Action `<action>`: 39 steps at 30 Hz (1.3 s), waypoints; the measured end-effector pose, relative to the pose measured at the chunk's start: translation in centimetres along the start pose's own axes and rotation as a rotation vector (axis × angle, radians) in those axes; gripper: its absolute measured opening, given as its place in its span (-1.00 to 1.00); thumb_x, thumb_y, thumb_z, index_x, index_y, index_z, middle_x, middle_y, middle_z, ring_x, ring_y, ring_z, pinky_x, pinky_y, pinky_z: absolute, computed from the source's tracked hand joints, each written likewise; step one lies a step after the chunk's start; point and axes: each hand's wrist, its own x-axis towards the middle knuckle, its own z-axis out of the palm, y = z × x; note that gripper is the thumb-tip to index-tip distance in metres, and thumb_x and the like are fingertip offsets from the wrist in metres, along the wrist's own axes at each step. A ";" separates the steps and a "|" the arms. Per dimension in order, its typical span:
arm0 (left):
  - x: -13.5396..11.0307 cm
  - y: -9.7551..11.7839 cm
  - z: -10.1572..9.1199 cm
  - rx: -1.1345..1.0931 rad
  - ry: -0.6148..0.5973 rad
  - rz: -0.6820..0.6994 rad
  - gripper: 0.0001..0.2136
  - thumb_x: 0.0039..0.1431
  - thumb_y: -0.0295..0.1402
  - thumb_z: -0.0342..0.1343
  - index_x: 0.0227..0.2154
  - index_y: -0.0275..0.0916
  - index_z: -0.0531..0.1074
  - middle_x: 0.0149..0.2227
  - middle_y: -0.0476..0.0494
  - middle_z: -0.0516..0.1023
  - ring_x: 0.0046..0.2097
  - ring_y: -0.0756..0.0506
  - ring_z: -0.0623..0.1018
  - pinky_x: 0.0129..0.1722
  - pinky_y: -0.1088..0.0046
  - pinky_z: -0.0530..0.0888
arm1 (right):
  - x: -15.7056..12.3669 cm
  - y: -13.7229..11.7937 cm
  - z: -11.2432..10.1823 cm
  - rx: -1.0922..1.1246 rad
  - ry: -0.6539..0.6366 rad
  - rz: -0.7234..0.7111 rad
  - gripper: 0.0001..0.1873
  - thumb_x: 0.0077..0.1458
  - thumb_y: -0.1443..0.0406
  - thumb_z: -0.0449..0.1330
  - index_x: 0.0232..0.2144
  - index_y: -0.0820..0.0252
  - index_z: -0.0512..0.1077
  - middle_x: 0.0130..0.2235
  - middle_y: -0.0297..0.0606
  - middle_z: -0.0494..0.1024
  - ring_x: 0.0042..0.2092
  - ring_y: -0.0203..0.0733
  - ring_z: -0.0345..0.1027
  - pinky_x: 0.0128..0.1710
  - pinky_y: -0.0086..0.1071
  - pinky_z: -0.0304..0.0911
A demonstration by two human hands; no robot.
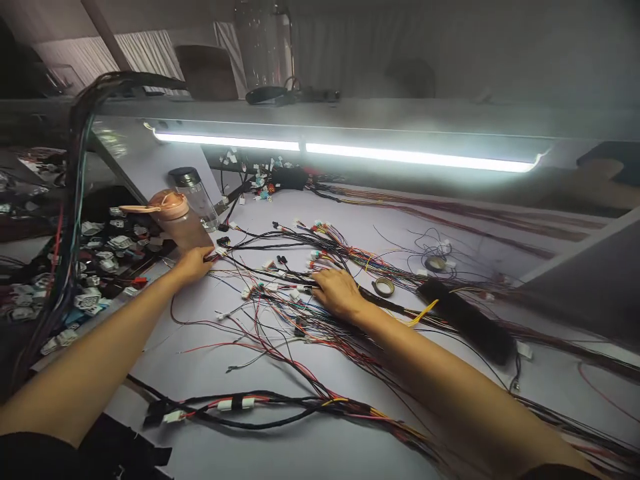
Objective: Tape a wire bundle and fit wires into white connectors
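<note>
I have both hands out over the white counter (pixel 280 453), in the thick of a wire harness (pixel 280 313) — a loose spread of red, black, green and yellow leads with small white plugs. It fans across the middle of the counter, between my forearms and beyond them.

My left hand (pixel 195 263) is at the harness's left edge, fingertips drawn together against a small connector (pixel 221 252) at the end of a dark branch. The grip touches it, but from my feed I cannot tell whether it is truly clamped. Just beside that hand stands a pink bottle (pixel 175 220), leaning in the view, with a clear bottle (pixel 197 197) (black cap) right behind it.

My right hand (pixel 337 292) lies palm down on the thickest run of the harness — grip apart, fingers spread flat on the leads. Near its wrist lies a roll of tape (pixel 384 287), with a second roll (pixel 436 263) farther back. A black sleeved section (pixel 467 320) of the harness runs off to the right, a yellow lead (pixel 424 312) crossing at its near end.

On the left, past the counter's edge, sits a heap of loose housings (pixel 100 260), with a dark cable bundle (pixel 75 200) hanging in front. A light strip (pixel 350 152) glows along the back.
</note>
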 end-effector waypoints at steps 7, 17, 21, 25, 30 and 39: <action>0.2 0.5 0.7 0.074 0.101 0.083 -0.64 -0.11 -0.40 0.14 -0.17 -0.28 0.55 -0.21 -0.26 0.59 -0.13 -0.28 0.56 -0.08 0.24 0.46 | -0.1 1.7 1.3 0.158 0.100 -0.056 -0.79 0.26 0.25 0.17 -0.12 0.09 0.57 -0.12 -0.23 0.59 -0.09 -0.15 0.45 -0.09 -0.31 0.30; 3.9 2.9 -3.5 0.141 0.237 0.414 -0.61 0.18 -0.43 -0.05 0.02 -0.45 0.44 0.02 -0.23 0.51 0.08 -0.17 0.45 0.16 0.26 0.33 | -2.1 4.5 1.5 0.359 0.165 -0.350 -0.84 0.24 0.24 0.21 -0.20 0.09 0.59 -0.15 -0.24 0.63 -0.12 -0.20 0.48 -0.08 -0.35 0.31; 6.9 3.4 -5.1 0.173 0.225 0.508 -0.74 0.14 -0.41 -0.04 -0.27 -0.27 0.56 -0.07 -0.16 0.55 0.08 -0.24 0.46 0.17 0.18 0.33 | -2.7 4.2 0.8 0.302 0.112 -0.379 -0.85 0.24 0.25 0.22 -0.20 0.08 0.58 -0.13 -0.27 0.64 -0.09 -0.20 0.49 -0.08 -0.33 0.27; 8.8 3.8 -5.5 0.190 0.217 0.576 -0.79 0.09 -0.31 0.01 -0.49 -0.24 0.52 -0.15 -0.11 0.59 0.18 -0.29 0.37 0.31 -0.01 0.07 | -3.2 3.7 0.5 0.237 0.074 -0.369 -0.77 0.22 0.21 0.24 -0.09 0.09 0.54 -0.02 -0.25 0.61 0.03 -0.12 0.44 0.03 -0.23 0.22; 7.0 6.4 -2.7 0.139 0.210 0.616 -0.61 0.17 -0.12 -0.09 -0.36 -0.29 0.56 -0.16 -0.06 0.60 0.14 -0.22 0.42 0.25 0.09 0.16 | -3.9 5.2 0.1 0.233 0.273 -0.122 -0.73 0.29 0.31 0.13 -0.01 0.14 0.51 -0.01 -0.20 0.60 0.03 -0.15 0.43 0.04 -0.26 0.25; -5.8 18.1 4.4 -0.140 -0.216 0.836 -0.47 0.18 0.12 -0.01 0.02 -0.12 0.51 0.00 -0.19 0.61 0.01 -0.23 0.56 0.05 0.20 0.40 | -5.2 7.3 -2.0 0.139 0.199 0.117 -0.71 0.22 0.37 0.15 -0.03 0.06 0.51 0.01 -0.28 0.57 0.03 -0.14 0.40 0.05 -0.25 0.26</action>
